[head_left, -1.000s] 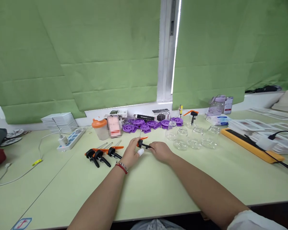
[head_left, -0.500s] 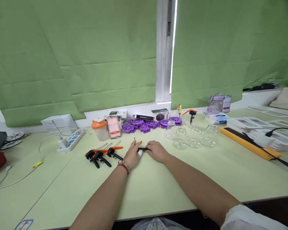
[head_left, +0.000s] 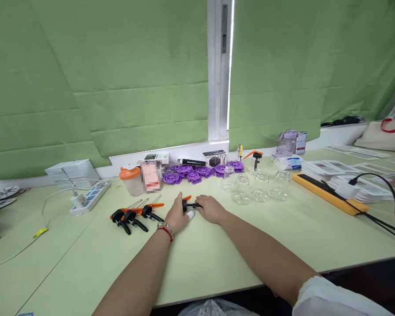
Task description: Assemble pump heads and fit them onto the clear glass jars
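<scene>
The left hand (head_left: 177,216) holds the black sprayer (head_left: 193,206) between its fingers and thumb, above the middle of the table (head_left: 217,259); a white wrap (head_left: 190,215) covers the thumb tip. The right hand (head_left: 211,208) touches the right end of the sprayer with its fingertips, but its back hides the grip, so one cannot tell whether they pinch. The orange lever (head_left: 187,198) points to the far right, close to the left fingers.

The first risk seems to be a slip: the right end is thin, and a pull or twist that is not straight could bend it or let it escape. The wrapped thumb may also feel less well. Three other sprayers (head_left: 131,216) lie just left of the left hand, so a wide move of it could push them. To the right, clear bottles (head_left: 241,194) stand near each other; a fast swing of the right hand could tip one against its neighbour.
</scene>
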{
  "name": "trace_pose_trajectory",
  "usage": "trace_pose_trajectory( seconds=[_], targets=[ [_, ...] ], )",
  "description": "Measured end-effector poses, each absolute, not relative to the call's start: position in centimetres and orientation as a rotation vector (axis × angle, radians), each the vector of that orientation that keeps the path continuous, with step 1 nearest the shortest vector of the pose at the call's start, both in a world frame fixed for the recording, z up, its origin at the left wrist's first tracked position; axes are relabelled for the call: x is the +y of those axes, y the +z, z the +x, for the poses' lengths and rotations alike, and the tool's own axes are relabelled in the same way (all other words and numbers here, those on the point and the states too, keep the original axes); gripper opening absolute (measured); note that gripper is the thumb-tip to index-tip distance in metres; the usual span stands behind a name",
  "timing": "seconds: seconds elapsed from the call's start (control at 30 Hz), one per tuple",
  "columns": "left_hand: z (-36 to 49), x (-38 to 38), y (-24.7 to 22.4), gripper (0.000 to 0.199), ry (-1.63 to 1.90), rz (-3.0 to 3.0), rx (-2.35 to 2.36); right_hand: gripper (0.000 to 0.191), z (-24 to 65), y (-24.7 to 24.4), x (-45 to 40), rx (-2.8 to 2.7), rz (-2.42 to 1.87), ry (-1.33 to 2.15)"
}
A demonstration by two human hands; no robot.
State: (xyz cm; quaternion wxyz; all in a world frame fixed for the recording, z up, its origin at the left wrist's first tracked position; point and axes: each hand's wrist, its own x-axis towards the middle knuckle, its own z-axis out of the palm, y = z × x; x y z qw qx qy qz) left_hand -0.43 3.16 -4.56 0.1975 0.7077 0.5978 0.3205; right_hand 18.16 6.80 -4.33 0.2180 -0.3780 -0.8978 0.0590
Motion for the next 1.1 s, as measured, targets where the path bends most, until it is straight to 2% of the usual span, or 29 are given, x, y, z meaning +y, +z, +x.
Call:
trace_pose_trajectory(
  seconds=[0.17, 0.37, 0.53, 0.73, 0.87, 0.97, 1.1],
  targets=[
    [-0.5, 3.1, -4.5, 0.067, 0.913, 2.081, 1.614, 0.029, 18.1, -4.4, 6.8, -2.498, -1.072, 0.166],
    [-0.6, 3.2, -4.6, 0.075, 0.928, 2.039, 1.641, 0.047, 18.0, -4.4, 5.6, -2.454, -1.174, 0.088],
    [-0.7, 3.2, -4.6, 0.073, 0.921, 2.046, 1.631, 0.058, 20.5, -4.2, 3.2, -2.430, -1.164, -0.126],
    [-0.7, 3.2, -4.2, 0.066, 0.892, 2.026, 1.612, 0.064, 26.2, -2.7, 3.6, -1.931, -1.305, -0.415],
    [-0.9, 3.2, -4.4, 0.068, 0.952, 1.976, 1.589, 0.081, 28.4, -2.9, 6.1, -1.549, -1.412, -0.204],
    [-1.2, 3.2, -4.5, 0.066, 1.011, 1.947, 1.546, 0.091, 28.5, -4.5, 7.3, -1.472, -1.474, 0.095],
    [-1.4, 3.3, -4.5, 0.057, 1.030, 1.938, 1.510, 0.096, 28.2, -6.2, 7.5, -1.454, -1.540, 0.314]
  ],
)
